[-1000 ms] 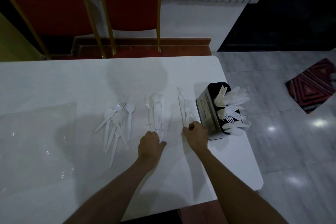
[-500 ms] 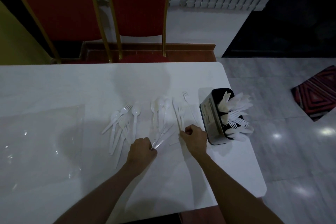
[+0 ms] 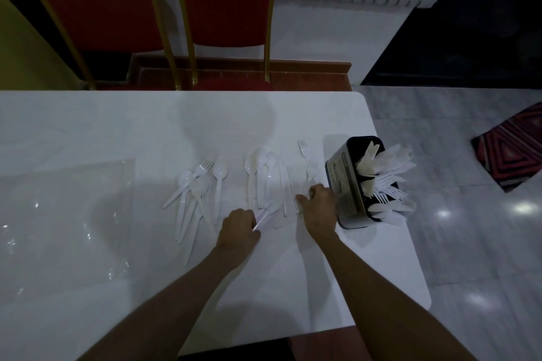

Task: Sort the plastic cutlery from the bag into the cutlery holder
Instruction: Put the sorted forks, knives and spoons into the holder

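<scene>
White plastic cutlery lies in groups on the white table [image 3: 117,120]: mixed forks and spoons [image 3: 199,193] at the left, spoons [image 3: 261,173] in the middle, forks [image 3: 308,158] beside the holder. My left hand [image 3: 239,228] grips the handle ends of a few middle pieces [image 3: 265,215]. My right hand [image 3: 318,208] is curled round cutlery handles [image 3: 297,204] just left of the black cutlery holder [image 3: 343,184], which stands near the table's right edge and holds knives, forks and spoons.
An empty clear plastic bag [image 3: 64,214] lies flat on the table's left side. Two red chairs [image 3: 223,9] stand behind the far edge. The table's right edge drops to a tiled floor with a patterned rug [image 3: 513,146].
My left hand has drawn the middle pieces back toward me, so they now lie slanted. My right hand stays by the holder, and one fork now lies apart, farther up.
</scene>
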Available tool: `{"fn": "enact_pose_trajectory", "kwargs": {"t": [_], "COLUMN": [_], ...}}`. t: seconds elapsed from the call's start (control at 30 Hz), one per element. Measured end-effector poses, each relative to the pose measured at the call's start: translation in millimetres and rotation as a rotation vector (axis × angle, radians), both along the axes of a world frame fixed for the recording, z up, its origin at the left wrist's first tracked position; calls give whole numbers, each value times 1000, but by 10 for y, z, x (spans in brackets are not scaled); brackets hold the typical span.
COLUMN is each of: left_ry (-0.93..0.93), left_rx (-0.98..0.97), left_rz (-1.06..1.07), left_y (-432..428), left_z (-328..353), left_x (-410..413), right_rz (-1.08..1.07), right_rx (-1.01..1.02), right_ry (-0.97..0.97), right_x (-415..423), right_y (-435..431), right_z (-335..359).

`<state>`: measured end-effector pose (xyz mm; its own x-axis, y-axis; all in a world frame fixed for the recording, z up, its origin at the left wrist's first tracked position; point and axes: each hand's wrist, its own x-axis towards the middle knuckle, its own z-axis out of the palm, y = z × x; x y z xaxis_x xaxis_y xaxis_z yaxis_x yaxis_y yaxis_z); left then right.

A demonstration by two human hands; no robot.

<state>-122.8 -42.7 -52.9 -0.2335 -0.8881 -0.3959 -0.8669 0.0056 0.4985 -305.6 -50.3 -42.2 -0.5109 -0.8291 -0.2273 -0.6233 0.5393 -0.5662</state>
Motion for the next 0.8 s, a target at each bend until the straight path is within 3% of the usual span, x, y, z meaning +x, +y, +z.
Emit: {"fn": "enact_pose_trajectory", "kwargs": {"t": [0.2, 0.4, 0.8], "left_ry": [-73, -67, 144], "left_rx": [63, 98, 19], "left_rz": [-35, -70, 49], "left_y": [-6, 32, 130], "left_z": [33, 121, 123], "left_x": [8, 305, 630], "right_rz": [204, 115, 48], "right_rx": [63, 214, 262], "right_ry": [125, -25, -92], "right_x": [180, 175, 171], "right_y": [-195, -344, -447], "right_z": [72, 13, -28]}}
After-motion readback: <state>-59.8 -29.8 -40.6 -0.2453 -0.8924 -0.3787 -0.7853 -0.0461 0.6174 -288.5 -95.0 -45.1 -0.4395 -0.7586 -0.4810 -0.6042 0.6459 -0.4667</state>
